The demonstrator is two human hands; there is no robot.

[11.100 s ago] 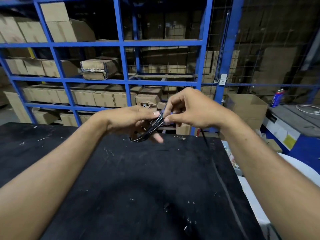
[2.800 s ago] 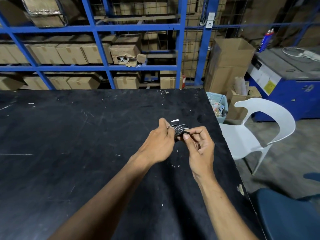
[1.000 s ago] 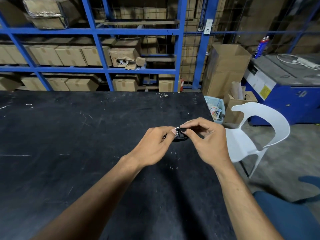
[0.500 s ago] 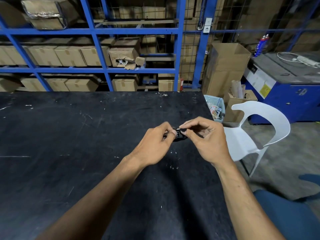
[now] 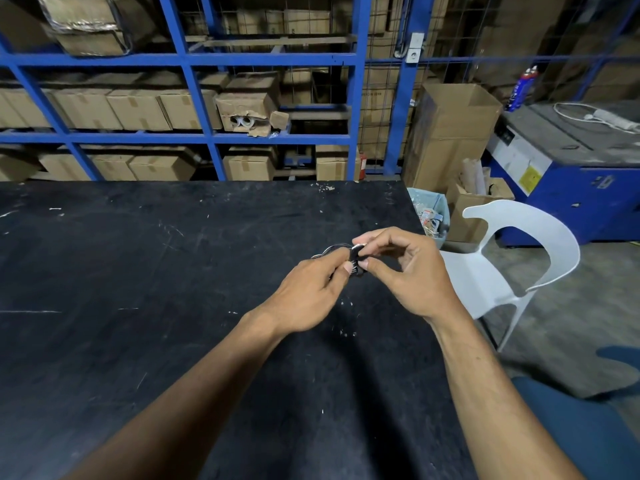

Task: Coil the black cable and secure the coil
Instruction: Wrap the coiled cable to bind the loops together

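A small coil of black cable (image 5: 354, 261) is held just above the right part of the black table (image 5: 145, 271). My left hand (image 5: 311, 292) grips the coil from the left, with loops showing past its fingertips. My right hand (image 5: 405, 271) pinches the coil's middle between thumb and forefinger, where a small pale tie or tag shows. Most of the coil is hidden behind the fingers.
The table's right edge runs close to my right arm. Beyond that edge stand a white plastic chair (image 5: 512, 258), a small bin (image 5: 431, 216) and cardboard boxes (image 5: 453, 133). Blue shelving (image 5: 194, 136) with cartons lines the back. A blue machine (image 5: 575, 178) stands at the right.
Over the last second both hands stay together on the coil with small finger moves at its middle. Eleven seconds ago the coil was larger and held higher, with loose cable hanging.
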